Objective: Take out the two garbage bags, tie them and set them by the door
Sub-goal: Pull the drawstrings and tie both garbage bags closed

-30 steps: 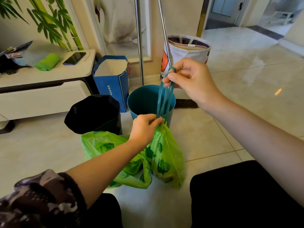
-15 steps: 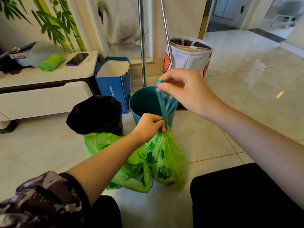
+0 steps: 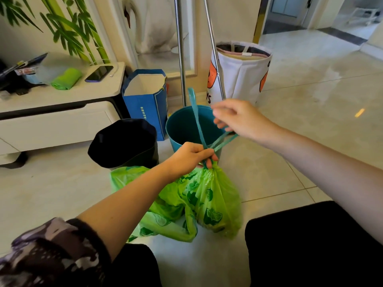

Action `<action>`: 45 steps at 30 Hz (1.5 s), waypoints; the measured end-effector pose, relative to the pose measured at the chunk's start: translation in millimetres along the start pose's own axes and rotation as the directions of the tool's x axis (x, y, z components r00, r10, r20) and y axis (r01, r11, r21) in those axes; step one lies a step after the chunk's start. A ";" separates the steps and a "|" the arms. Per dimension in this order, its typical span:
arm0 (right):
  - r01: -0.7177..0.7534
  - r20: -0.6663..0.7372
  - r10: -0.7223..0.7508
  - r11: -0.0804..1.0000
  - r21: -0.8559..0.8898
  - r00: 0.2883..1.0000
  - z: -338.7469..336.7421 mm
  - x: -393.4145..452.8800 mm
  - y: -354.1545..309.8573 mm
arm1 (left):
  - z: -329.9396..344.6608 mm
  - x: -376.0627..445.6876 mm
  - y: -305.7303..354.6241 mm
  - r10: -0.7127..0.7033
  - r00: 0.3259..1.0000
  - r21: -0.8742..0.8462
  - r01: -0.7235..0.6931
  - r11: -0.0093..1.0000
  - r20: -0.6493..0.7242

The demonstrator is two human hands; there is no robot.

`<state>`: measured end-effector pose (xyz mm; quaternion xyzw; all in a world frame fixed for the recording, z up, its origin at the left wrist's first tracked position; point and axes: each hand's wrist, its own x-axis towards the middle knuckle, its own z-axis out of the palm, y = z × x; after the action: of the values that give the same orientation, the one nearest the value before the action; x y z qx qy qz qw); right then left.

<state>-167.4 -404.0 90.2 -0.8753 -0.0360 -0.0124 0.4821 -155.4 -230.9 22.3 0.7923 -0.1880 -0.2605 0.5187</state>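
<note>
Tying off the crinkled green bag on the glossy tiled floor.

From the left, I see a round black-lined bin [image 3: 126, 141], then my left hand [image 3: 189, 157] clenched around the gathered neck of the thin leaf-printed green garbage bag [image 3: 209, 199], which sits near me between my knees. Flat teal drawstring ribbons [image 3: 198, 121] rise past the smooth teal bucket [image 3: 182, 127] to my right hand [image 3: 241, 119], whose curled fingers grasp them.

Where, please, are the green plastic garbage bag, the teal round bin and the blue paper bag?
Green plastic garbage bag [image 3: 209, 195]: head view, on its gathered, leaf-printed side.
Teal round bin [image 3: 182, 127]: head view, on its inner wall.
Blue paper bag [image 3: 145, 112]: head view, on its printed front face.
</note>
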 end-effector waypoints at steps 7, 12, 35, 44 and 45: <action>0.174 0.388 0.039 0.849 -0.499 0.921 13.1 -7.9 25.3 | -14.9 -0.4 -6.8 -0.136 0.991 -0.155 0.136 0.979 0.011; 0.293 0.440 -0.017 0.768 -0.569 0.898 21.4 -2.6 35.5 | -19.1 -2.7 -8.3 -0.156 0.985 -0.141 0.166 0.976 0.074; 0.039 0.564 0.169 0.941 -0.337 0.808 23.9 -0.6 47.1 | -31.5 -6.8 -10.6 -0.162 0.986 -0.069 0.159 0.985 -0.042; -0.054 0.510 0.090 0.995 -0.085 0.855 55.4 0.6 55.3 | -30.7 -7.2 -10.6 0.091 0.984 0.213 -0.057 0.975 -0.151; -0.049 0.501 0.090 0.994 -0.093 0.861 57.1 1.7 55.0 | -30.9 -6.6 -11.6 0.090 0.981 0.227 -0.050 0.973 -0.170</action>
<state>-162.3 -385.0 13.4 -0.8667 -0.1287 0.2327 0.4220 -141.6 -200.2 23.2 0.8581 -0.1965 -0.1472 0.4510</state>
